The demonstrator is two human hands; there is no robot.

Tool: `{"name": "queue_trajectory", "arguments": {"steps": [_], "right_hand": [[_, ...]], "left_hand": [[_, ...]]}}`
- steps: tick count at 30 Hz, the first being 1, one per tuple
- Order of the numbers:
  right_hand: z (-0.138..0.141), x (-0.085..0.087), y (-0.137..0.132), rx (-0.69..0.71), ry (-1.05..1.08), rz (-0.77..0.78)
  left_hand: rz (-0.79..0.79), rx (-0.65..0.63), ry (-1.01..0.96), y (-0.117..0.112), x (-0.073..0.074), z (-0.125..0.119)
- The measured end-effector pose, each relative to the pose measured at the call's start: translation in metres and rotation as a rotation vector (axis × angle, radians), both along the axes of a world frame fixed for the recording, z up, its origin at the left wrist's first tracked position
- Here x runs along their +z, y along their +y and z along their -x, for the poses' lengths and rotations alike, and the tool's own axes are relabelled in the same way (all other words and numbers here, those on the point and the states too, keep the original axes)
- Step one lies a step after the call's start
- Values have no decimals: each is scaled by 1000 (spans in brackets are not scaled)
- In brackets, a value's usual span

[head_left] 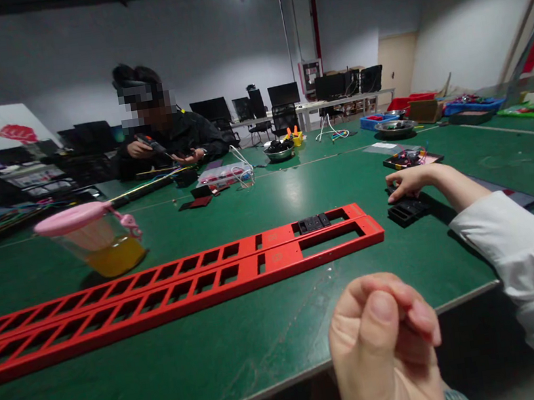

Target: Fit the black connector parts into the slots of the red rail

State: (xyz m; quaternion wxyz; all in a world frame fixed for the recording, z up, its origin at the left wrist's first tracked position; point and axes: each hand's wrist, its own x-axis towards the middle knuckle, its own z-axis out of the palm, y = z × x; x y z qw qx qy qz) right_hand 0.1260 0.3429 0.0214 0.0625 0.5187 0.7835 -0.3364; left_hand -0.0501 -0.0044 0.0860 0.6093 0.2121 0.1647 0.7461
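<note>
One curled-closed left hand (386,342) by table edge (467,298), right hand (408,182) at black parts (408,210), grip unclear, open tabletop (439,258) between

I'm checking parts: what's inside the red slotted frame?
A black block sits at the far long opening of the red slotted frame, near its right end. Whatever lies beneath the block is covered.

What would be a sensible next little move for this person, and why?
Perhaps lift the black piece with the right hand and bring it toward the red framework. That hand is already right at the piece, and a black block sits in the framework's far long opening, while the near one shows none.
</note>
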Motion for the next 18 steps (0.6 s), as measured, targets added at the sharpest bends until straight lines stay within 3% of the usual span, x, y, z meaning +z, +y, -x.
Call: {"name": "queue_trajectory", "arguments": {"steps": [8,18], "right_hand": [[1,4,-3,2,-7,-8],[0,2,-2,14,28,16]], "left_hand": [[-45,-139,-60,3,-5,1],[-201,-211,-21,1,-3,2]]}}
